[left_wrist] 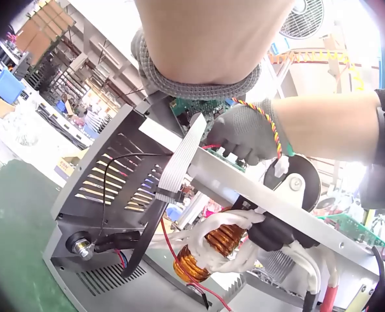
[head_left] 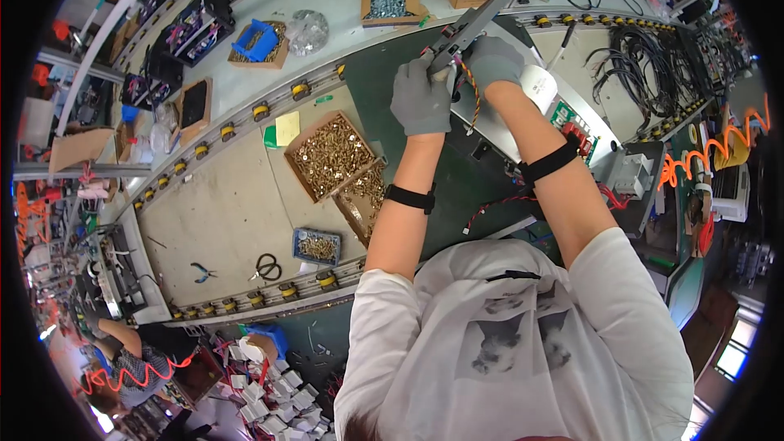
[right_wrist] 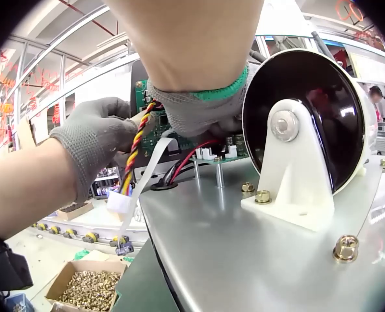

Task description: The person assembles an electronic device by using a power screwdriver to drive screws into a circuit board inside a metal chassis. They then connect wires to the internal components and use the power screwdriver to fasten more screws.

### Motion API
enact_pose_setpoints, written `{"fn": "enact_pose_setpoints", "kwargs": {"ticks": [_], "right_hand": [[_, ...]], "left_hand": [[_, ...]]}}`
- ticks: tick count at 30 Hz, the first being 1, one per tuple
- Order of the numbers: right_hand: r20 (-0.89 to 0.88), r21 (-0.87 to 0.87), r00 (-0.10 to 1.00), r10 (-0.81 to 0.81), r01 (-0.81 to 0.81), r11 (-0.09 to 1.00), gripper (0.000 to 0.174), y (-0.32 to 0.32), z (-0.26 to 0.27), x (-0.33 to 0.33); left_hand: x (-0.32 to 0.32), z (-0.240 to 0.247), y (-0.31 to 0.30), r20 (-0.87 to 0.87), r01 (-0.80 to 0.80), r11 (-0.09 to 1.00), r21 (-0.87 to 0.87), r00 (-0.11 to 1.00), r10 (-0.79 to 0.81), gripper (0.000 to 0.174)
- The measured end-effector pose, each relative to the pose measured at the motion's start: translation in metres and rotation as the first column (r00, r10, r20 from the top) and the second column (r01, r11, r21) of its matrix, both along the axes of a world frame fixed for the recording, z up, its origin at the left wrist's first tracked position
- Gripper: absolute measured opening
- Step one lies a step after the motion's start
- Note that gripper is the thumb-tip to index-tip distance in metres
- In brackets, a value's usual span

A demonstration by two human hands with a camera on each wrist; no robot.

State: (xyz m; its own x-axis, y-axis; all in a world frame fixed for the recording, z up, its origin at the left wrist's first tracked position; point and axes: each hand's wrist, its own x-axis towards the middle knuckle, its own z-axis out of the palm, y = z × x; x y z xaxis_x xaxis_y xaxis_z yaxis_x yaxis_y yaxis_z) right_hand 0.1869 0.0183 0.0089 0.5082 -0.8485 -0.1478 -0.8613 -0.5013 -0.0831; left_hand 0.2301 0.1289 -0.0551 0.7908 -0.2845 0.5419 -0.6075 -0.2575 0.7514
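Observation:
Both hands wear grey knit gloves and work close together at the end of a grey metal chassis (right_wrist: 205,266). My left hand (head_left: 422,98) grips the edge of an upright green circuit board (right_wrist: 141,97), thumb and fingers bent there. Against the same board is my right hand (head_left: 496,61); in the left wrist view its fingers bend down above white connectors, and what they hold is hidden. A twisted red, yellow and black wire (right_wrist: 138,143) hangs between the hands, ending in a white plug (right_wrist: 119,202). A flat ribbon cable (left_wrist: 179,156) drops beside it.
A round black part on a white bracket (right_wrist: 286,172) stands on the chassis. Copper coils (left_wrist: 225,239) sit inside the frame. Leftward on the bench are a box of brass screws (head_left: 331,153), a blue bin (head_left: 317,247), scissors (head_left: 265,267) and pliers (head_left: 203,273). Black cables (head_left: 645,65) lie right.

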Motion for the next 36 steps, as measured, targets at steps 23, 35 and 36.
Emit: {"fn": "enact_pose_setpoints", "kwargs": {"ticks": [23, 35, 36], "right_hand": [[0.03, -0.057, 0.999, -0.031, 0.033, 0.998, 0.024, 0.002, -0.002, 0.004], [0.102, -0.033, 0.991, -0.084, 0.088, 0.996, 0.025, 0.0, -0.012, 0.0], [0.106, -0.035, 0.99, -0.089, 0.093, 0.995, 0.025, 0.0, -0.01, 0.001]], "left_hand": [[0.006, 0.001, 0.003, 0.025, 0.046, 0.999, 0.013, 0.999, -0.047, 0.024], [0.004, -0.003, 0.001, 0.044, 0.052, 0.999, 0.008, 0.998, -0.052, 0.025], [0.003, -0.003, 0.002, 0.025, 0.05, 0.999, 0.01, 0.998, -0.05, 0.024]]}}
